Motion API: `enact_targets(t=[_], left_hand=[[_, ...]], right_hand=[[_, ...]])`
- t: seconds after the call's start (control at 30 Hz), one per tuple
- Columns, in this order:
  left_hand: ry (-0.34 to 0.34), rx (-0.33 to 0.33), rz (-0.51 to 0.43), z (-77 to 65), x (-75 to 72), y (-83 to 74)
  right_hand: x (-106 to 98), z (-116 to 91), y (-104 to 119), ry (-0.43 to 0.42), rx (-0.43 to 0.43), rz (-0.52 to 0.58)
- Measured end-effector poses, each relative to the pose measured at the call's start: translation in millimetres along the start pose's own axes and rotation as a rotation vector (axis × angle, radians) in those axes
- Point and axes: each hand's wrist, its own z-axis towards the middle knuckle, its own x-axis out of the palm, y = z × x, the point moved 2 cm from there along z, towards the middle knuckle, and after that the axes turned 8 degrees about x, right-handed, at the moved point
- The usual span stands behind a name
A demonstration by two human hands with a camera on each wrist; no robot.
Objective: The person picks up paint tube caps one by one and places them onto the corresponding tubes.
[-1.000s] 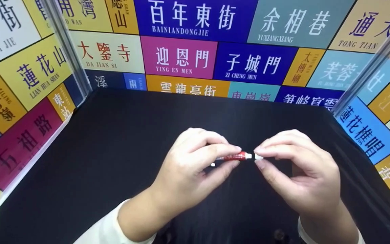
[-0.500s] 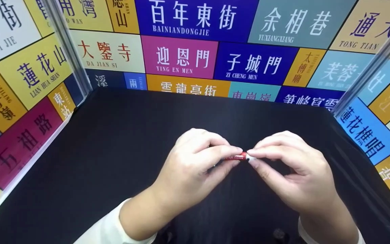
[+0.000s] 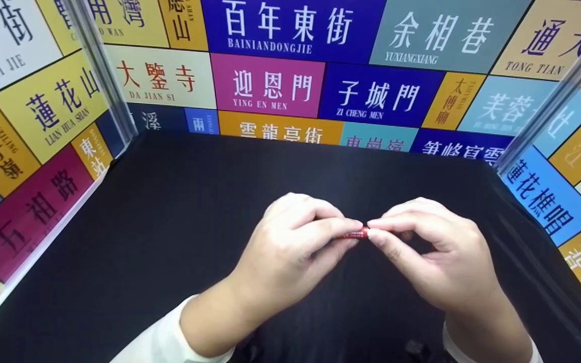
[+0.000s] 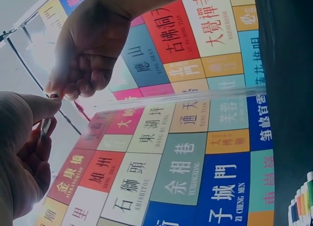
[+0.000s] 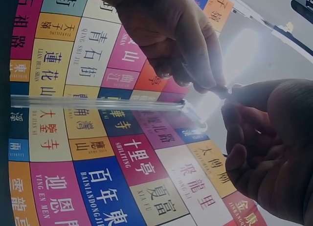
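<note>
Thumb and forefinger of my left hand [image 3: 283, 252] pinch a small tube with a red label [image 3: 354, 234], of which only a short red stretch shows between the fingers in the head view. Its silvery end [image 4: 45, 128] pokes out below the left fingers in the left wrist view. At the tube's neck end, my right hand [image 3: 444, 249] pinches the small white cap, almost wholly hidden by the fingertips. Both hands meet tip to tip over the black table, the tube lying roughly level between them.
A row of several tubes with white ends and coloured bands [image 4: 301, 201] stands at the lower right corner of the left wrist view. Black cloth covers the table [image 3: 179, 201]. Colourful sign-printed panels [image 3: 270, 83] wall it in, with clear posts [image 3: 106, 75] at the corners.
My right hand has moved left with the white cap, from a small gap off the tube's white neck to right up against it. The left hand has barely moved.
</note>
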Motion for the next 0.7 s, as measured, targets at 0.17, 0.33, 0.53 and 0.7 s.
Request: enact_targets(t=[0.17, 0.33, 0.53, 0.7], left_hand=[[0.009, -0.014, -0.007, -2.1, 1.4, 0.3], [0.022, -0.028, -0.011, -2.9, 2.0, 0.5], [0.015, -0.025, -0.015, -2.3, 2.1, 0.0], [0.003, -0.021, -0.007, -2.8, 2.2, 0.2]], right_hand=[[0.5, -0.2, -3.2, -0.024, 0.035, 0.020], [1.4, 1.4, -3.5, -0.040, 0.030, 0.081], [1.5, 2.3, -3.8, -0.009, 0.009, 0.150], [2.7, 3.0, -5.1, 0.015, 0.021, 0.225]])
